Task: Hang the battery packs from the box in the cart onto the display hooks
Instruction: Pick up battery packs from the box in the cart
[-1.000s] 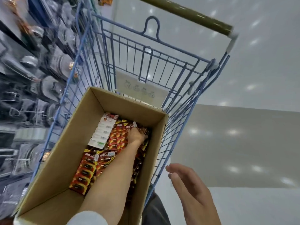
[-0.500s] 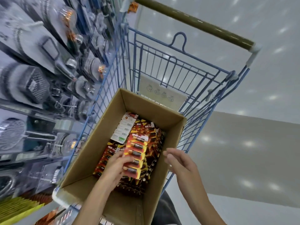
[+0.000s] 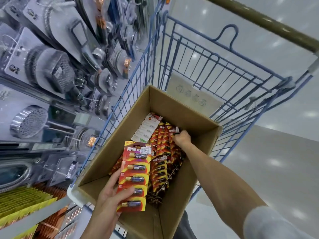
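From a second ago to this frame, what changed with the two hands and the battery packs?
The left hand, which was reaching deep into the cardboard box, has lifted a strip of battery packs up and toward the person. The right hand, earlier open outside the cart, has gone down into the box onto the far packs. The box stayed in the cart.

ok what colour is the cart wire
Blue, clearest in the head view on the cart.

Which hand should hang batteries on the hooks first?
Probably the left hand. It already holds a strip of battery packs lifted above the box, on the display's side. The right hand is deep in the box among the other packs.
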